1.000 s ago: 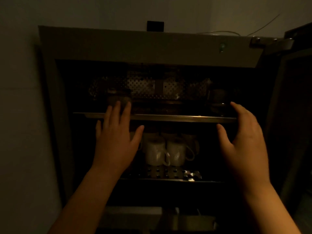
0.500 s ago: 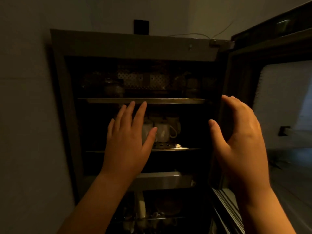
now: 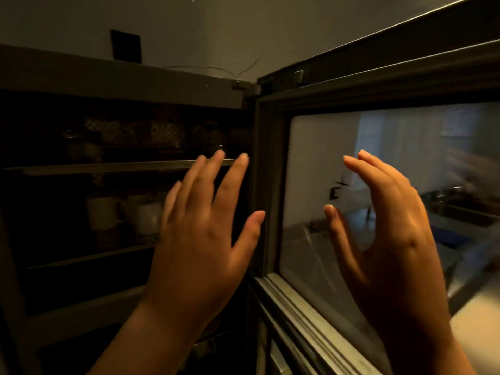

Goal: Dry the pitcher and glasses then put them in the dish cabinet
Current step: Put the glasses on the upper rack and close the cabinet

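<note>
Nearest the camera, the left hand (image 3: 200, 239) is raised with fingers spread and palm forward, holding nothing; it hangs in front of the open mouth of the dish cabinet (image 3: 121, 77), at its right edge. The right hand (image 3: 389, 234) is likewise empty, fingers loosely curved and thumb apart, held before the glass pane of the cabinet door (image 3: 351, 301), which stands swung open to the right. Whether either hand touches the door or frame cannot be told. Both hands being free, with the right at the door, suggests the placing step is finished and the door is about to be pushed shut.

Beyond the left hand, the upper shelf (image 3: 108, 167) runs across the cabinet; dim glassware (image 3: 213, 139) stands near its right end, and a darker rounded vessel (image 3: 81, 150) towards its left, too dark to say which is the pitcher. On the shelf below, white mugs (image 3: 102, 212) stand in a row, handles outward. The pane reflects a lit room.
</note>
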